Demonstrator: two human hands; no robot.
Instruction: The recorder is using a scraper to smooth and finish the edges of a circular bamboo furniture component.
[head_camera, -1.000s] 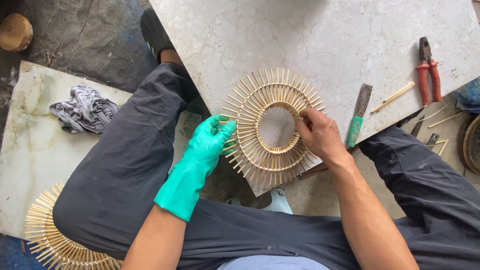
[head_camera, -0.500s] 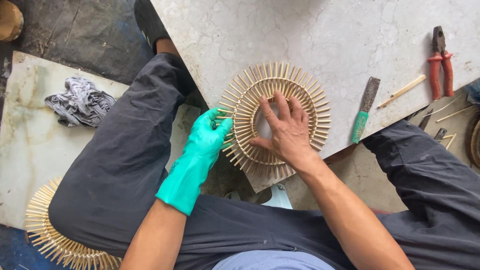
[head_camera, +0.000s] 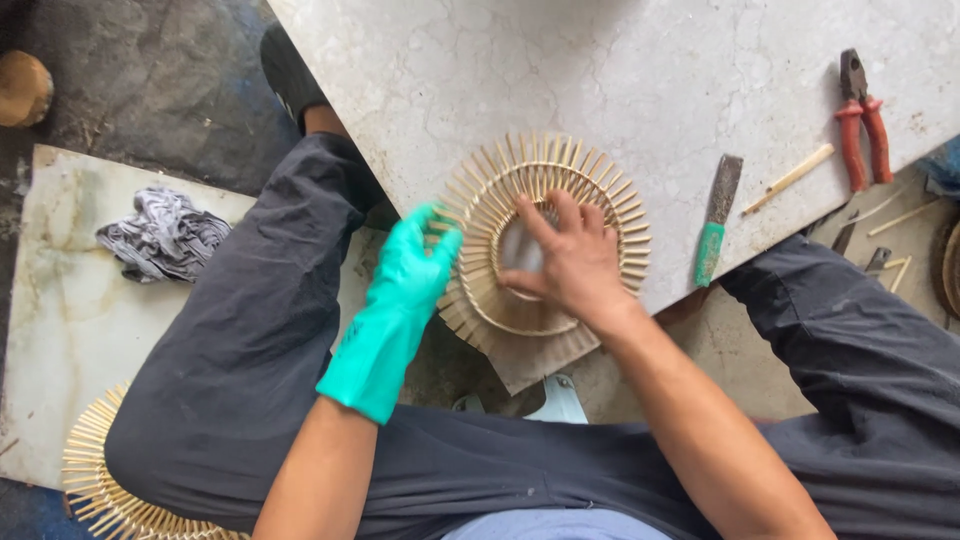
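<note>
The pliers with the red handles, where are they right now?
In the head view, the red-handled pliers lie at the far right of the marble slab, beyond a wooden stick and the green-handled knife.

The left hand (head_camera: 408, 280) wears a green rubber glove, its bare forearm rising from below, fingers curled in a loose pinching grip. Just to the right of that grip, the bare right hand (head_camera: 565, 262) lies palm down, fingers spread flat and pointing up-left, forearm stretching down-right.
</note>
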